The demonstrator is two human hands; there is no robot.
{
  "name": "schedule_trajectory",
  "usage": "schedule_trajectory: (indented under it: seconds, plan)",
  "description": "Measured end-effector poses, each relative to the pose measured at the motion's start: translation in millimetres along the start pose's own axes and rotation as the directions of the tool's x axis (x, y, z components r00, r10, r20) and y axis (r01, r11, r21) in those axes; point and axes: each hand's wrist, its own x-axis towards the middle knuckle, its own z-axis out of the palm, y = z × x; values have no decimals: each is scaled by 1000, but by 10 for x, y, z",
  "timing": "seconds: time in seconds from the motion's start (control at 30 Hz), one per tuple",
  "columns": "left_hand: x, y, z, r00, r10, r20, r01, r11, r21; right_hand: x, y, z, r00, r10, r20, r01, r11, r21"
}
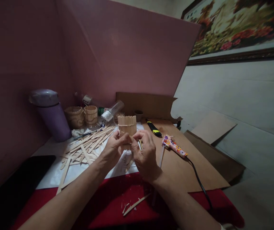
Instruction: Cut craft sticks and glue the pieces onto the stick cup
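Between my two hands stands a small cup of pale craft sticks (127,121), with a scalloped rim and a thin band round its upper part. My left hand (113,148) is closed on the cup's left side, thumb across the front. From the right, my right hand (145,151) pinches at the lower front, its fingertips meeting the left thumb. The fingers hide the cup's lower part, and any small piece between them cannot be made out. Left of the hands lies a loose pile of craft sticks (89,145) on white paper (47,174).
Right of my hands, a flower-patterned glue gun (175,147) and a yellow-black utility knife (154,128) lie on cardboard (194,172). Behind are two stick cups (90,116), a clear bottle (114,110) and a purple tumbler (53,119). Stick scraps (135,205) lie on red cloth (103,204) in front.
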Motion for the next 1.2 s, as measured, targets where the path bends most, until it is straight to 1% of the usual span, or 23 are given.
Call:
schedule_trajectory:
  seconds: [0.03, 0.1, 0.2, 0.23, 0.3, 0.47, 0.63, 0.83, 1.1, 1.2]
  plan:
    - [3, 1, -7, 1000, -15, 9, 15, 1000, -19, 1, -3, -16, 999, 30, -27, -29, 999, 38]
    - [11, 9, -20, 999, -52, 15, 53, 997, -61, 10, 6, -45, 989, 142, -51, -134, 983, 129]
    - [15, 32, -24, 994, -110, -20, 107, 989, -104, 34, 40, -67, 937, 349, 13, -338, 897, 286]
    - [13, 39, -18, 992, -119, -34, 115, 987, -108, 43, 51, -66, 918, 393, 43, -385, 862, 330]
    - [5, 47, 1, 992, -119, -42, 114, 988, -103, 55, 64, -56, 893, 442, 79, -436, 811, 391]
    - [-9, 32, 40, 995, -95, 21, 96, 991, -92, 73, 57, -28, 859, 501, 110, -496, 756, 428]
    - [-11, 24, 18, 990, -130, 45, 134, 987, -91, 82, 67, -18, 837, 526, 153, -535, 725, 433]
    - [-25, 45, 29, 991, -132, 20, 133, 990, -40, 59, 81, -13, 820, 544, 180, -562, 704, 433]
    - [-23, 10, 77, 995, -92, -45, 93, 995, 25, 65, 81, -16, 804, 568, 174, -582, 696, 420]
    - [-25, -1, 79, 996, -74, -51, 76, 996, 38, 71, 61, -23, 800, 572, 182, -589, 689, 423]
